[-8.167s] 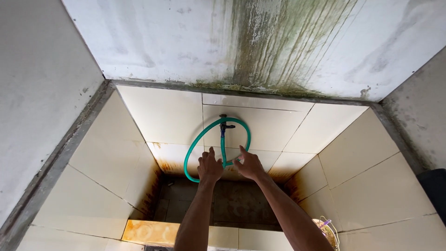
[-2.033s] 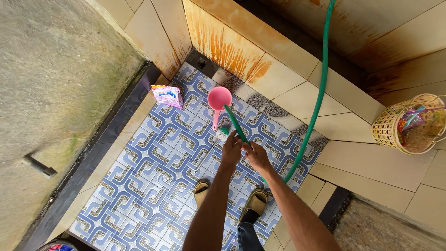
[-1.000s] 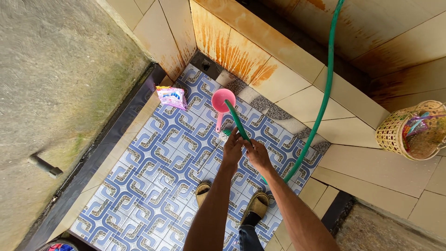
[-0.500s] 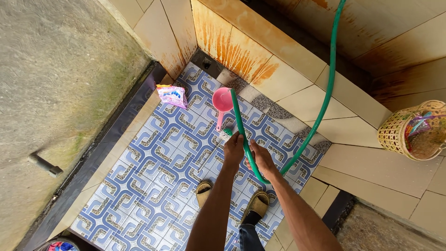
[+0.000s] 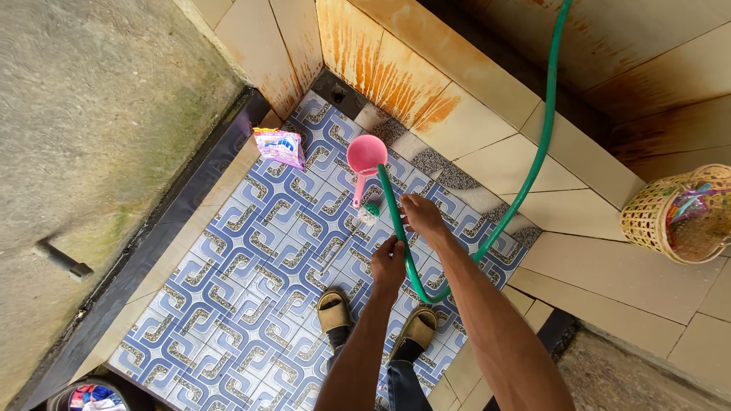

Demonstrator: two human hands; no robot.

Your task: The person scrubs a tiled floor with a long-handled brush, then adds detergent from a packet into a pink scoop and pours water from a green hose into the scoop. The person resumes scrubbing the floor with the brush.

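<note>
- Green hose (image 5: 533, 164) runs down from upper right, loops low by the feet, free end rising toward pink dipper (image 5: 366, 154) on blue patterned floor (image 5: 228, 304).
- Step in hand, looks like: steering hose end w/ both hands; needs steady aim.
- Left hand (image 5: 388, 265) closed round hose.
- Right hand (image 5: 421, 217) fingers pinch it higher up.
- Pink sachet (image 5: 279, 146) lies left, wicker basket (image 5: 670, 213) on ledge right.

Blue patterned tile floor (image 5: 228, 304) carries pink scoop (image 5: 365, 156) and sachet (image 5: 279, 146).
</note>
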